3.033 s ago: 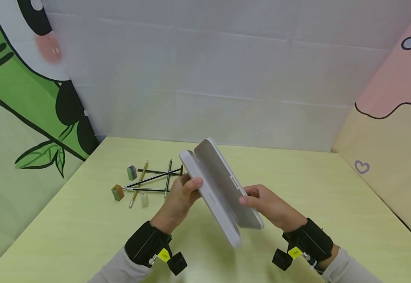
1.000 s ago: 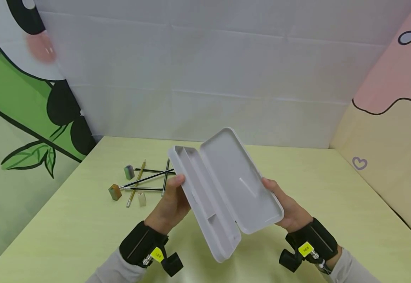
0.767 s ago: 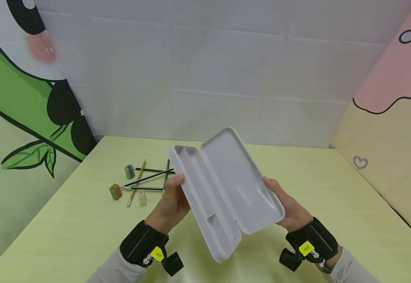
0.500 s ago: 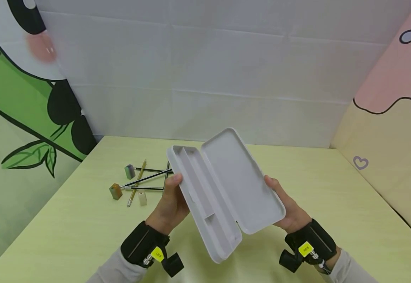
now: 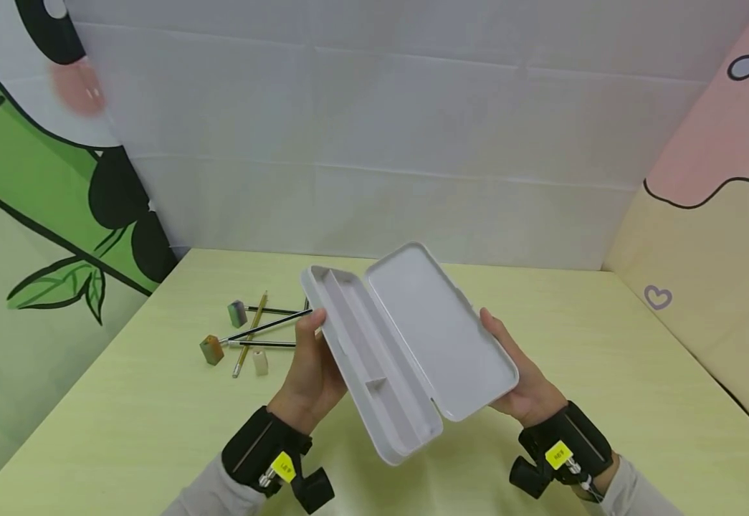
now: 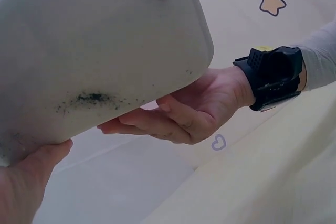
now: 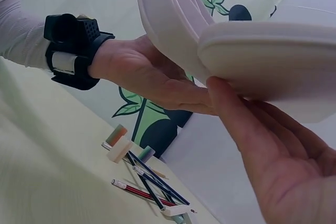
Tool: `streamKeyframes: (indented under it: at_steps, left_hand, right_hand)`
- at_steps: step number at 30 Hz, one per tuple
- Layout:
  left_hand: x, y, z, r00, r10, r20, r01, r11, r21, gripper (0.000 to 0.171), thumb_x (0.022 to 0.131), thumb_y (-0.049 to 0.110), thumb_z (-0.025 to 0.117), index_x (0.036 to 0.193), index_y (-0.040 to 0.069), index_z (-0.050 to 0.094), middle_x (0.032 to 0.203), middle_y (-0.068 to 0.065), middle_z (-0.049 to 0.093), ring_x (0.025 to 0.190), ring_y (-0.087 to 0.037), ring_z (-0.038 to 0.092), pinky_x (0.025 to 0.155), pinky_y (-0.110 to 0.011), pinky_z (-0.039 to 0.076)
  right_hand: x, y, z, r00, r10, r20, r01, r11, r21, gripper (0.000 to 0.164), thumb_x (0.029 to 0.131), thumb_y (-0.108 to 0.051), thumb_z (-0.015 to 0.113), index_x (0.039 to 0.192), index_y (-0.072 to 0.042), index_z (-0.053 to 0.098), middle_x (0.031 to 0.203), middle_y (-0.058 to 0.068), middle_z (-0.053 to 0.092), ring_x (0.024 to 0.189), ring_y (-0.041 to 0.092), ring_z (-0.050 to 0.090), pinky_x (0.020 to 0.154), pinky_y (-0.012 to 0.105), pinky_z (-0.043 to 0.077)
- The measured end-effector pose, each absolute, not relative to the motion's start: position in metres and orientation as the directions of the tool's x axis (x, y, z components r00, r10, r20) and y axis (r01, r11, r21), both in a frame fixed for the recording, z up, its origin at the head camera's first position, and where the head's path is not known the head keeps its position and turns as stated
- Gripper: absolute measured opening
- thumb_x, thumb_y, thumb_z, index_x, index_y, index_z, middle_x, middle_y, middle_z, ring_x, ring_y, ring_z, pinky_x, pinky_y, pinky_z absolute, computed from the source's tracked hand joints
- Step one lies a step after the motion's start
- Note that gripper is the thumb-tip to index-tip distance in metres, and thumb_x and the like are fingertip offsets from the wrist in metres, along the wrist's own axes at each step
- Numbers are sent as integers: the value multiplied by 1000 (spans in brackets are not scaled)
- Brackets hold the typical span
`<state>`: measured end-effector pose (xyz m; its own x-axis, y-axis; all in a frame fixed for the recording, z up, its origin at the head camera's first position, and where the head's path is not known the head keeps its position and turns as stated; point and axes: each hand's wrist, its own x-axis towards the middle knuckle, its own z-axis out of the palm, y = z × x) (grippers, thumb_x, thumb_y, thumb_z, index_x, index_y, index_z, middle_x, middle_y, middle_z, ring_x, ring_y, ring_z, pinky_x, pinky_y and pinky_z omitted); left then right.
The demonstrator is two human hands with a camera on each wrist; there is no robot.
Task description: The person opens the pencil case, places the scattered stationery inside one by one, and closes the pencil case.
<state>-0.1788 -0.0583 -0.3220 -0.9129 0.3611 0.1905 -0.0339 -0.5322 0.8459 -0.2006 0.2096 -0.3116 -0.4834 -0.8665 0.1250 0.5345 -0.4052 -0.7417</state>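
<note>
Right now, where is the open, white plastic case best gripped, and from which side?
Likely by both outer long edges of the white plastic case: left hand from the left on the compartmented tray, right hand from the right on the flat lid. The halves join along the middle, so gripping one alone could let the other swing.

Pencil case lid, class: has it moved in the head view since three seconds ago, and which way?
Yes: the white pencil case lid has swung wider open, rightward, nearer the purple heart on the side wall.
</note>
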Motion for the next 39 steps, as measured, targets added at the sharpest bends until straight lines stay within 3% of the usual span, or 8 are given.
streamKeyframes:
  at_steps: [6,14,17,23,29,39]
  left_hand:
    - [-175,-55,-318,-928,341,153,-61,-542,838,69,85,69,38,138,27,29,118,4,45,107,-11,46,97,-34,40]
    - [-176,-51,-315,-946,282,162,-16,-539,842,68,90,59,32,149,27,18,124,1,45,114,-15,46,100,-37,40]
    - [-177,-50,-316,-960,233,157,6,-543,840,67,90,58,35,148,26,22,124,1,47,114,-14,48,100,-33,40]
    - [-178,-46,-316,-974,159,161,38,-585,810,63,90,56,40,142,22,31,120,1,48,110,-12,49,97,-24,44]
    - [-175,-42,-313,-977,127,169,69,-565,822,63,91,54,36,144,21,32,122,0,49,111,-14,50,98,-27,46]
    - [-172,-37,-309,-973,120,196,89,-588,804,63,93,51,37,148,22,28,128,-1,46,115,-15,48,101,-27,44]
  right_hand:
    - [-199,212,-309,-518,-852,80,499,-376,-781,61,100,-54,9,131,-23,51,119,0,63,107,13,64,87,25,55]
    - [-197,217,-307,-639,-769,-1,465,-386,-796,66,97,-61,11,127,-21,54,116,-1,63,106,12,62,90,25,53]
    - [-196,218,-309,-688,-726,0,449,-425,-786,67,96,-61,14,130,-19,52,120,0,61,110,13,62,95,26,52]
    - [-190,214,-311,-780,-626,7,310,-395,-865,40,104,-40,28,135,-19,41,124,-2,57,111,11,61,97,27,51]
    - [-184,208,-312,-837,-548,4,219,-341,-914,27,103,-19,41,129,-17,50,122,-5,61,109,9,62,95,24,51]
    - [-180,206,-314,-875,-485,-14,181,-301,-936,22,102,-17,44,122,-20,55,119,-8,66,107,7,64,94,24,52]
